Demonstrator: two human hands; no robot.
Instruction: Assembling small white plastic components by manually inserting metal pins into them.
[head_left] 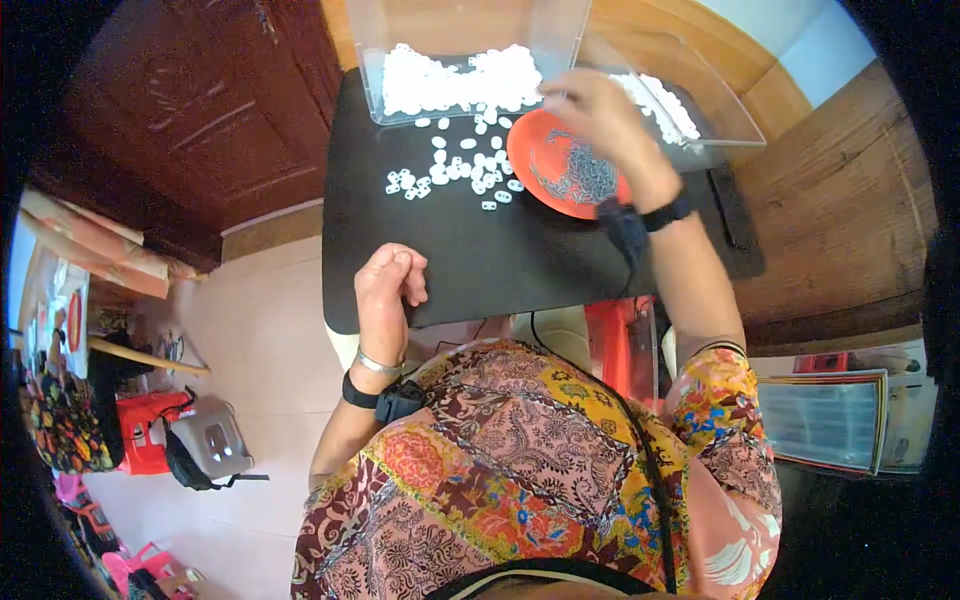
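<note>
Near the front left of the dark table (455,255), my left hand (388,277) is closed, its fingers curled together; whatever they may hold is hidden. My right hand (597,112) reaches over the far rim of a red plate (522,150), close to the right side of a clear plastic bin (368,75). Its fingers are smeared by motion. Many small grey metal pins or screws (588,175) lie on the plate. White oval plastic pieces (460,85) fill the bin's bottom, and loose white pieces (468,168), some with two dark holes, lie between bin and plate.
A second clear container (735,110) with white pieces stands at the back right, beyond my right forearm. A dark flat object (730,207) lies at the table's right edge. A red container (610,340) is below the front edge. A grey stool (212,440) stands at left.
</note>
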